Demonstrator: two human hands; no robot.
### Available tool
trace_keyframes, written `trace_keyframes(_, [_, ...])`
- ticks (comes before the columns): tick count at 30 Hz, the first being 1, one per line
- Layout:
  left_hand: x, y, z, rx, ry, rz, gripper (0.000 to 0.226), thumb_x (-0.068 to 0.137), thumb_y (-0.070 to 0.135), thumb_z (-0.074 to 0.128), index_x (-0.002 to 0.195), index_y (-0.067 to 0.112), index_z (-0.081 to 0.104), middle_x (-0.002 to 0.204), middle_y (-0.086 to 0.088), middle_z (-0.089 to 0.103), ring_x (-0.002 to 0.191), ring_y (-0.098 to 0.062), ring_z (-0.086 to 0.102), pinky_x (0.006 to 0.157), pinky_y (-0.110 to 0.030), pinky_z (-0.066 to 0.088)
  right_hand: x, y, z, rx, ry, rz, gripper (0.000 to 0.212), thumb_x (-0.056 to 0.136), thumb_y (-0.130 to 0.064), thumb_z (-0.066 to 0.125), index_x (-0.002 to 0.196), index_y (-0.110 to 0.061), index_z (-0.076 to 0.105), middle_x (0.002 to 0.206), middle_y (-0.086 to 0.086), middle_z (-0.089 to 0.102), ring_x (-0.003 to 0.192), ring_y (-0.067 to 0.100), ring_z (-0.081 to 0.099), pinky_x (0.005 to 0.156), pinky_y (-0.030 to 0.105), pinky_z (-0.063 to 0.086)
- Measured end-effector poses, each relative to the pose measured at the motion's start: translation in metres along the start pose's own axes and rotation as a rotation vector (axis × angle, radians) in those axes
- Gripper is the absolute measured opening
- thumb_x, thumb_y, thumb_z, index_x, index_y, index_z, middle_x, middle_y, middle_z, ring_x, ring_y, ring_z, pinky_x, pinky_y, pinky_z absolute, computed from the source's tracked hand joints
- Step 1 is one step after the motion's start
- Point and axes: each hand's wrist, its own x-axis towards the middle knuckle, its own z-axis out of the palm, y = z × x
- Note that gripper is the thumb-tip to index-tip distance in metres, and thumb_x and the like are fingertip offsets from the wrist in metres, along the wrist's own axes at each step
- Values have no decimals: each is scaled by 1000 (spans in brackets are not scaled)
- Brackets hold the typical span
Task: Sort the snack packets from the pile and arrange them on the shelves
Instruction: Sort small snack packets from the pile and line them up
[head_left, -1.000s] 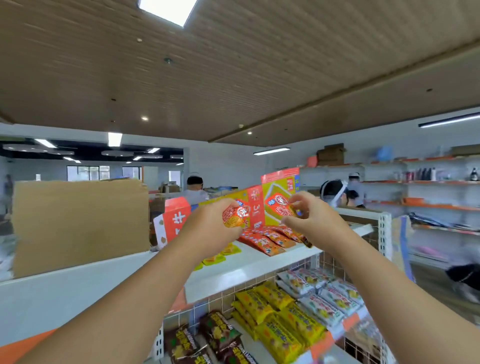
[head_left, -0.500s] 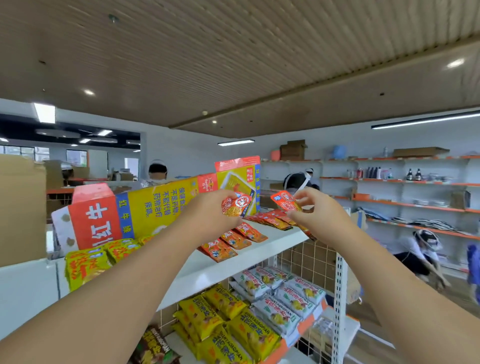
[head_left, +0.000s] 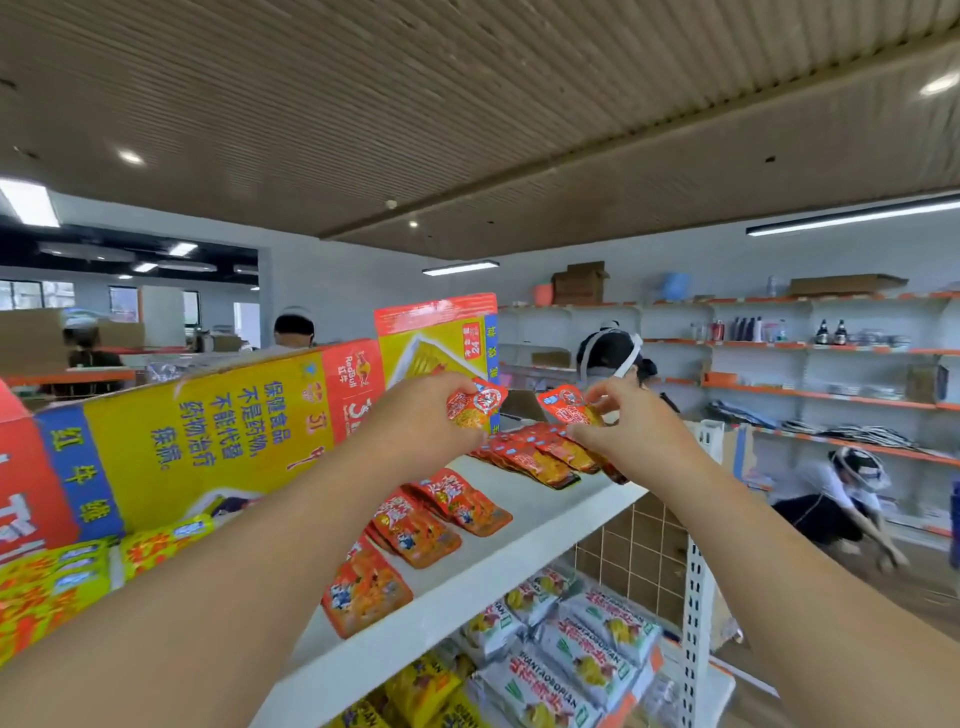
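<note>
Left hand (head_left: 415, 426): raised over the shelf, just left of frame centre; fingers clenched round the held red packet (head_left: 477, 408), which stands upright in the grasp.
Right hand (head_left: 631, 434): at 3 o'clock of the left hand, near it; thumb and fingers pinch the second red packet (head_left: 566, 408) by its lower right part.
Held packets: side by side in the air, apart, printed faces towards the camera, above the far end of the row.
Top shelf (head_left: 545, 519): white board running from 7 o'clock to 1 o'clock across the frame.
Row of red packets (head_left: 441, 512): lying flat and overlapping along the shelf; the far cluster (head_left: 540, 457) sits directly under the right hand, possibly touched by its lower fingers, though blur hides the contact.
Yellow packets (head_left: 47, 587): heaped on the same shelf at 9 o'clock.
Carton (head_left: 208, 431): yellow, red and blue printed box, tilted, behind both packet groups.
Grey-white packets (head_left: 576, 660): under the top shelf at 5 o'clock, beside more yellow bags (head_left: 415, 693).
Wall shelves (head_left: 831, 395): orange-edged, at 3 o'clock, well apart.
Crouching person (head_left: 831, 499): on the floor before those shelves.
</note>
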Motion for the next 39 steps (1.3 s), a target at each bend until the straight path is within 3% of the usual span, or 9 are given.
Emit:
trace_keyframes(3, [25,0,18,17,7,-15,58,81,46,79,135,43,56,132,7,59,80,-11,61,67,-27,49,26,20,9,6,-5,7,45,85,-47,75,122,-28,56,116,-5,56,95,16,56,76,35,52])
trace_keyframes(6, [41,1,41,-5,7,-42,52,82,44,79,130,43,58,114,10,60,66,-6,59,57,-25,45,53,42,21,-5,-42,-18,44,86,-45,74,121,-27,56,117,-3,57,94,18,58,73,34,47])
trace_keyframes(13, [74,2,101,6,64,-147,49,84,45,78,129,37,60,105,9,61,63,-5,52,58,-26,43,110,94,61,6,-141,-104,42,81,-49,77,111,-29,56,111,-3,59,95,19,59,75,34,47])
trace_keyframes(18, [102,18,137,62,175,-263,55,83,48,75,134,35,60,112,10,63,86,-11,59,72,-27,47,139,124,90,22,-220,-193,42,77,-53,76,107,-29,58,104,-4,61,91,18,59,71,32,45])
trace_keyframes(22, [112,22,155,53,294,-326,47,85,43,74,129,33,63,96,15,62,80,-11,59,62,-26,41,150,134,111,70,-269,-297,36,75,-54,74,95,-30,57,95,-6,63,85,16,60,67,33,46])
trace_keyframes(24, [107,16,161,95,324,-353,49,85,44,75,130,33,62,99,11,63,82,-13,58,67,-26,39,152,138,119,85,-277,-335,38,73,-55,73,95,-27,59,95,-6,63,84,17,61,71,35,51])
trace_keyframes(27, [103,5,162,151,336,-392,51,84,48,75,132,37,61,113,8,66,91,-16,61,74,-26,40,154,143,125,65,-250,-382,39,74,-58,69,96,-28,58,95,-5,59,84,19,59,66,33,45])
trace_keyframes(32, [99,-1,162,170,315,-403,49,82,53,76,127,41,62,112,10,68,85,-15,64,71,-27,46,152,153,132,55,-223,-415,37,75,-58,67,84,-27,49,85,-6,57,79,19,57,61,33,39])
trace_keyframes(39, [99,0,163,202,295,-374,49,83,53,75,129,39,61,112,12,66,79,-10,60,65,-24,43,152,154,138,84,-246,-451,38,70,-58,65,86,-28,46,94,-4,57,84,21,57,68,36,47])
